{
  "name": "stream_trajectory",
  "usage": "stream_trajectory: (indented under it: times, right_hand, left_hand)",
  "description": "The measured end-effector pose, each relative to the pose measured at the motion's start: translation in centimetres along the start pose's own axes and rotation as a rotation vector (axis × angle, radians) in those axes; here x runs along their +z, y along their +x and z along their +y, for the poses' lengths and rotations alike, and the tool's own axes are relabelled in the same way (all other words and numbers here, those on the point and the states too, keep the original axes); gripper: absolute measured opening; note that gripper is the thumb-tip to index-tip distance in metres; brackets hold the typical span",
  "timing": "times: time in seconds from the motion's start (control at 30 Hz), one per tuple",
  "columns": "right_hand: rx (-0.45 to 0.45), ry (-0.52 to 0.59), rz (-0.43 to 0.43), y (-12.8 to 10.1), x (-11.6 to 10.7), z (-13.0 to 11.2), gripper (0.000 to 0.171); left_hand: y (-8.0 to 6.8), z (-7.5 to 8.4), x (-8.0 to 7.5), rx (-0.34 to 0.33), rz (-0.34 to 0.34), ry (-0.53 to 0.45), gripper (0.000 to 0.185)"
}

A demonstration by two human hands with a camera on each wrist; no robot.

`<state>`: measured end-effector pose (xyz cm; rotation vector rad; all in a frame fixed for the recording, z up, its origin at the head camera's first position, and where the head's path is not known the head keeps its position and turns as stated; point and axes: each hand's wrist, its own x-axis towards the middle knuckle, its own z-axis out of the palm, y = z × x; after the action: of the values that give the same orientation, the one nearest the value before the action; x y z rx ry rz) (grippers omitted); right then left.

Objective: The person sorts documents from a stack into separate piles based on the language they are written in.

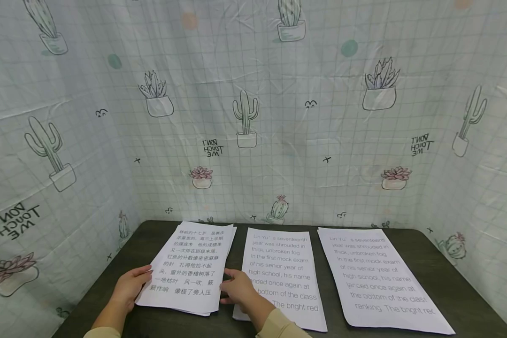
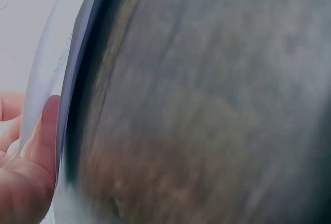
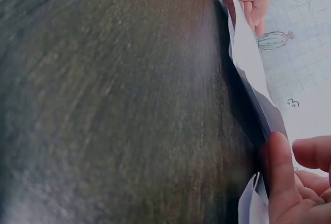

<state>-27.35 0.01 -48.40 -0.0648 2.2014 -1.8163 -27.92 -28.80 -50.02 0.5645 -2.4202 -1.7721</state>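
Observation:
At the left of the table lies a small stack of white paper sheets printed with Chinese text, its sheets slightly out of line at the right and bottom edges. My left hand holds the lower left edge, and my right hand holds the lower right edge. In the right wrist view, the sheets bow above the tabletop between both hands, with right fingers at their near edge. From the left wrist, the sheet edge shows beside the left hand.
Just right of the stack is a white printed sheet with English text, partly covered by my right hand and forearm. Another English sheet lies farther right. They rest on a dark wooden table, enclosed by a cactus-patterned cloth.

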Motion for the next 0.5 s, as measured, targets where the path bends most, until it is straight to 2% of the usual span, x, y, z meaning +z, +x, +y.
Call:
stream_trajectory:
  times: [0.2, 0.33, 0.5]
  right_hand:
    - [-0.015, -0.002, -0.007, -0.1, -0.3, -0.2, 0.055]
    - [-0.056, -0.019, 0.013, -0.2, -0.9, -0.5, 0.057]
    - [-0.097, -0.012, 0.001, -0.3, -2.2, -0.5, 0.061]
  left_hand:
    - [-0.3, 0.4, -0.3, -0.021, -0.017, -0.017, 0.051]
    - [-0.6, 1.1, -0.4, 0.015, -0.029, -0.007, 0.054]
    - [-0.9, 1.9, -0.3, 0.066, -0.051, -0.039, 0.057]
